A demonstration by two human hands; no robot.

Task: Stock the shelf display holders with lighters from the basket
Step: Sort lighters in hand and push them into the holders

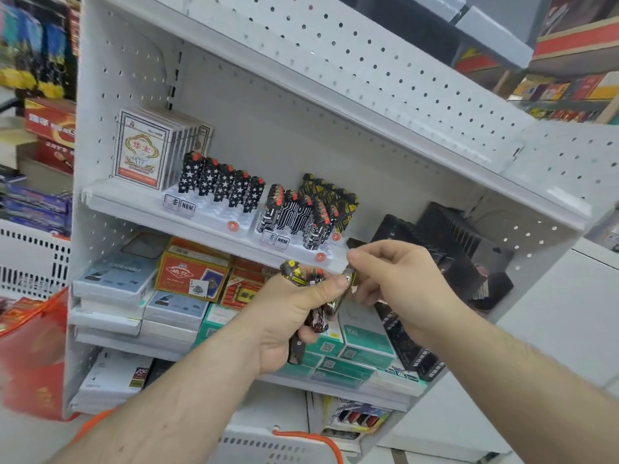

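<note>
A bundle of light, slick, rigid lighters (306, 303) is clutched by the left hand (284, 326), one being pinched at its top by the right hand (392, 279).

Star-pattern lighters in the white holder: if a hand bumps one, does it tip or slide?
The star-pattern lighters stand tall and narrow, so one would likely tip rather than slide. The white holder seems to seat their bases in slots, which probably limits that. Their glossy bodies look rigid, perhaps slippery.
</note>
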